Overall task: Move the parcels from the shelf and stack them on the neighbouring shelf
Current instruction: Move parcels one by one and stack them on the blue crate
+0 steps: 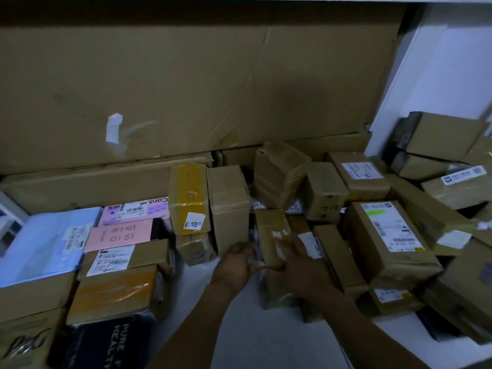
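Gripping a parcel (pixel 272 235) between left hand (pixel 234 265) and right hand (pixel 295 262), fingers curling round its sides, at the middle of the shelf (pixel 239 328); sitting between a tall box (pixel 230 206) leftward and a flat box (pixel 336 258) rightward.

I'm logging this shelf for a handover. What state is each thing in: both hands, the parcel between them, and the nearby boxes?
Small brown parcel: upright, taped shut, held between both hands.
Left hand: grips its left side.
Right hand: holds its right side.
Yellow-taped box: upright, sealed.
Tall brown box: upright, closed.
Pink parcel: lying flat.
Cardboard sheet: standing at the back, creased.
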